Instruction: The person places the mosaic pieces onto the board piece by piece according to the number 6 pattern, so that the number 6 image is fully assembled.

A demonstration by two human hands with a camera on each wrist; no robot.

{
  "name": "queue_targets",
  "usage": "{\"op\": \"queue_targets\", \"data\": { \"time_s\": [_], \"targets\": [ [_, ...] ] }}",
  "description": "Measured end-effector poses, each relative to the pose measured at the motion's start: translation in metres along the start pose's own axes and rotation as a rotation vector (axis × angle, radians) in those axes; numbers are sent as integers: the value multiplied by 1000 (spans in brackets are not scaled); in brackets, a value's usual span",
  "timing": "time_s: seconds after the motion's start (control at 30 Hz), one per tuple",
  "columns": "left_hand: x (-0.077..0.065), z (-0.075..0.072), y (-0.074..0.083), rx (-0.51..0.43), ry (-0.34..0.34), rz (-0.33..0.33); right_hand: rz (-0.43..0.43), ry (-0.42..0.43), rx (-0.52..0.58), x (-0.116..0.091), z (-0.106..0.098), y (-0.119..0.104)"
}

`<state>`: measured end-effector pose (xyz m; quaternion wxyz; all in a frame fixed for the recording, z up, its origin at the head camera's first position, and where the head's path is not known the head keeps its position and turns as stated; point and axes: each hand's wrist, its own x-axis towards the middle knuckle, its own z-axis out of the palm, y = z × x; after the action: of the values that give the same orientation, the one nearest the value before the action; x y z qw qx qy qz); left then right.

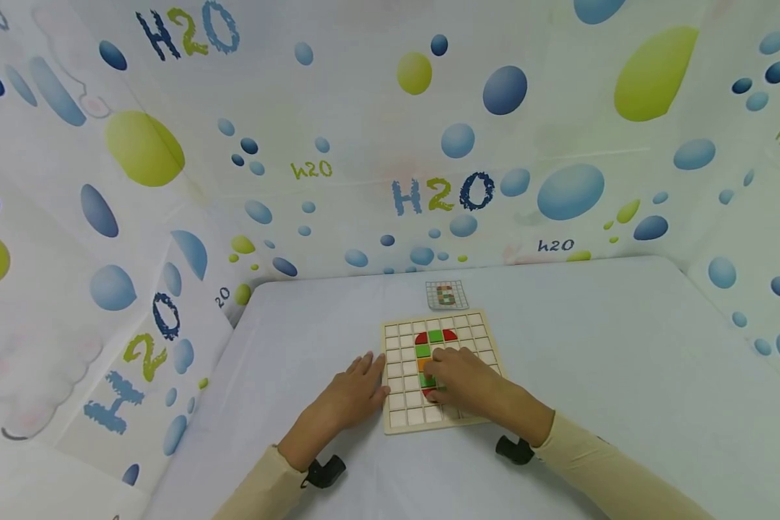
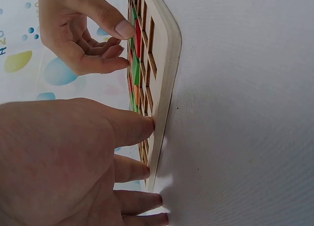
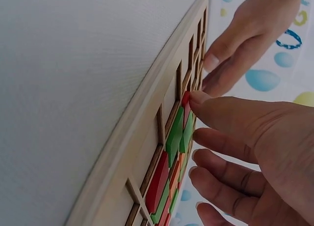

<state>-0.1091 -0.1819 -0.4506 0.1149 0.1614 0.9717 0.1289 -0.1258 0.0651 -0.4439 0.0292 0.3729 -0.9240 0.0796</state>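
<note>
A square wooden grid board [image 1: 401, 403] lies on the table, with red, green and orange tiles in some of its cells. My left hand [image 1: 354, 393] rests along the board's left edge, its thumb and a finger touching the rim in the left wrist view. Over the middle of the board, my right hand [image 1: 469, 377] touches a small red tile [image 3: 185, 99] with the thumb tip. Its other fingers bend loosely above the tiles. A green tile [image 3: 174, 136] and another red tile [image 3: 157, 183] lie close by. The palm hides some cells from the head view.
Behind the board lies a small gridded card [image 1: 456, 285] showing a coloured tile pattern. White cloth [image 1: 598, 347] covers the table. A white backdrop [image 1: 364, 108] with blue and green spots rises at the back and sides. Each wrist carries a black device [image 1: 325, 473].
</note>
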Motion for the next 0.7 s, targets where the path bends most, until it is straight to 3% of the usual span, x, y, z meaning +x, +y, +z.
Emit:
{"op": "queue_targets", "data": {
  "time_s": [0.7],
  "targets": [
    [-1,-3,-1,0,-6,-8,65,-50,10,2,-1,7]
  ]
}}
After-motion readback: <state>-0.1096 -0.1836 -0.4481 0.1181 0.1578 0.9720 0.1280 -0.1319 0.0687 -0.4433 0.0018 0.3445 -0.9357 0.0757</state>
